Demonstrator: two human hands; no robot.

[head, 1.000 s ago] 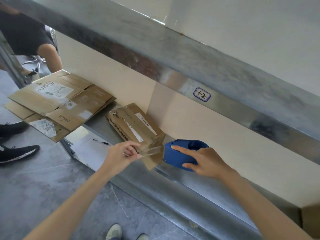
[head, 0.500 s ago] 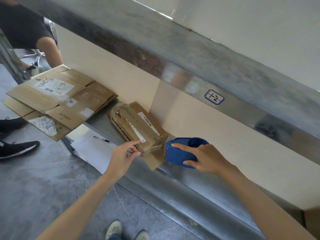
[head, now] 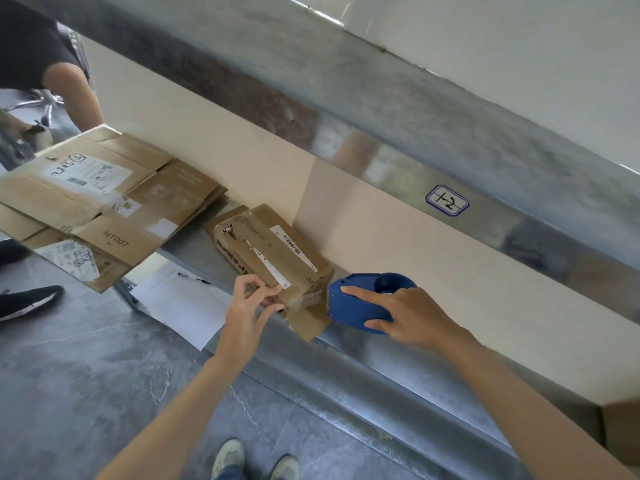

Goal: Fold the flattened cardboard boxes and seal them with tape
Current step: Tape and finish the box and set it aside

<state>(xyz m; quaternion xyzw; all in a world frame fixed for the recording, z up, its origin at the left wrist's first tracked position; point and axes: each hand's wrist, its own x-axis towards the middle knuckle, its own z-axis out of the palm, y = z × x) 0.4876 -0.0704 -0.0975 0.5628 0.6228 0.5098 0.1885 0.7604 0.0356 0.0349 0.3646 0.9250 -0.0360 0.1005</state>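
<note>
Both my hands are at the small box point(head: 273, 252), a strip of tape point(head: 309, 299) across its near right end.

The box lies on the metal desk point(head: 381, 375) against the far wall, with one flap open toward me. My right hand point(head: 412, 318) grips the blue dispenser point(head: 360, 303) just right of the box, forefinger laid straight along its top, and the clear tape runs from it to the box. My left hand point(head: 247, 308) has its thumb and forefinger on the box's near edge, the other fingers curled; I cannot tell whether it pinches the tape. Flat cardboard point(head: 104, 202) is stacked further left. A paper sheet point(head: 180, 306) and a pen point(head: 194, 278) lie below it.
</note>
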